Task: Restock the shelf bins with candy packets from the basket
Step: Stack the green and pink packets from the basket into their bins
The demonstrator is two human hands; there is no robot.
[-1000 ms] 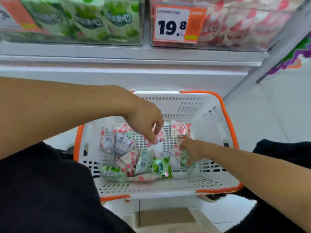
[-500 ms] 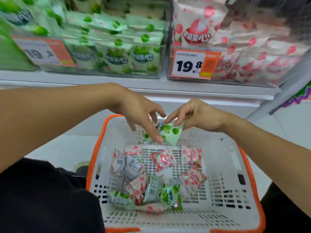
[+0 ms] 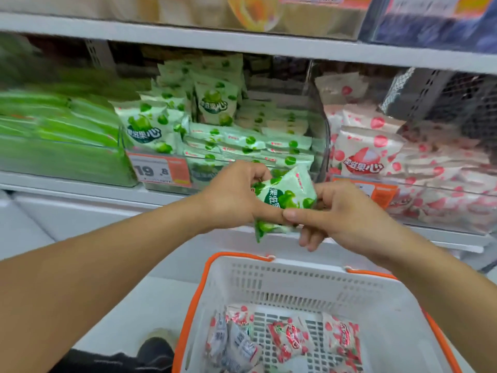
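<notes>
We see both hands raised in front of the shelf, sharing one green candy packet (image 3: 286, 196); the left hand (image 3: 234, 197) curls its fingers round the packet's left edge, and the right hand (image 3: 341, 214) pinches its lower right side between thumb and fingers, so each hand is clamped on the same packet; the two thumbs meet just below its printed face. Behind the packet, and partly hidden by it and the hands, stands an orange price tag (image 3: 161, 170) on the front of the green bin (image 3: 320, 135) (its digits are blurred but read 19.8); a second orange tag (image 3: 379, 192) peeks out beside the right hand on the pink bin (image 3: 419, 200). The white shelf edge (image 3: 80, 188) runs under the bins, another shelf board (image 3: 242, 44) crosses above them, and pale floor shows at lower left with a dark shoe (image 3: 157, 351) on it. The green bin holds stacked and upright green packets; the pink bin to its right holds pink-spotted packets; further left lie blurred green packs (image 3: 53, 130). Below the hands sits the white basket (image 3: 295, 281) with orange rim, well apart from the held packet; in it lie pink candy packets (image 3: 290, 337), some turned barcode up.
</notes>
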